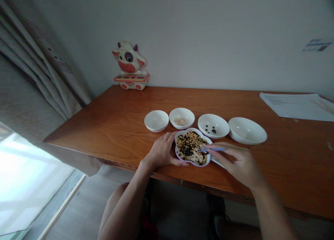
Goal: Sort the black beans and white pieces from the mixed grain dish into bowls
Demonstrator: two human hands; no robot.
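**Tweezers in the mix, bowls alongside**

A flower-shaped dish (191,148) with a lilac rim sat near the front edge of the worktop (109,128), heaped with yellow beans, black seeds and pale slivers. The tips of the blue tweezers (211,149) reached in over the mix from the right. The right hand (238,163) held them, its fingers (220,146) pinched together on the shanks. The left hand (161,151) lay against the dish's left side, its fingers (169,137) apart, with the fingertips near the far rim and the thumb along the near rim.

Behind the dish stood a row of white bowls: a small plain bowl (156,121), a bowl of pale bits (182,117), a bowl of black seeds (213,126) and a wider plain bowl (247,130). Loose papers (297,106) lay at the right end of the warm, glossy wood. A toy cow (129,64) on a red keyboard stood in the far corner against the pale wall (208,34). A grey curtain (33,69) hung at the left beside a bright window (26,177), above the tiled floor (78,212).
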